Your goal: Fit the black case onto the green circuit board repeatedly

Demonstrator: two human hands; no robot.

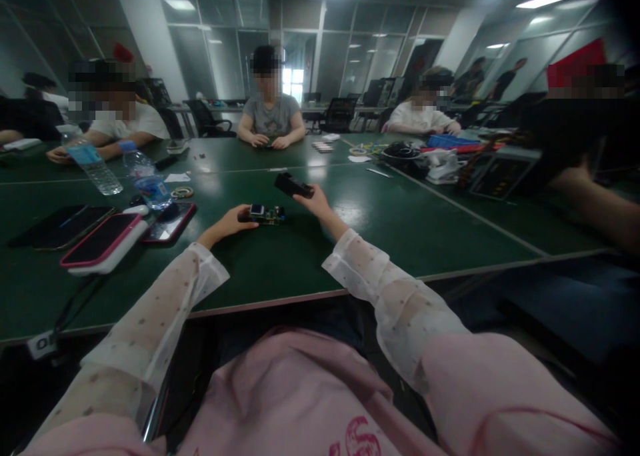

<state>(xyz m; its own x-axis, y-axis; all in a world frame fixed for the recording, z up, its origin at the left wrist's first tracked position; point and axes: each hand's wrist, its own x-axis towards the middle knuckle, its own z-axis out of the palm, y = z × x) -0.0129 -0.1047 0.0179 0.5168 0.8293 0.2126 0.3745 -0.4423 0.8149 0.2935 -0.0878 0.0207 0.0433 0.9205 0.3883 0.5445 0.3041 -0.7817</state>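
A small green circuit board (pixel 270 216) with a little screen on top is gripped at its left end by my left hand (pixel 233 223), just above the green table (pixel 280 269). My right hand (pixel 317 203) holds a black case (pixel 290 184) by its right end, tilted, a little above and to the right of the board. The board and the case are apart. Sheer white sleeves cover both my forearms.
Phones lie at the left, one in a pink case (pixel 103 239) on a white block. Two water bottles (pixel 147 179) lean behind them, beside a tape roll (pixel 183 192). Cables and a blue tray (pixel 450 141) are at the right. Several people sit around.
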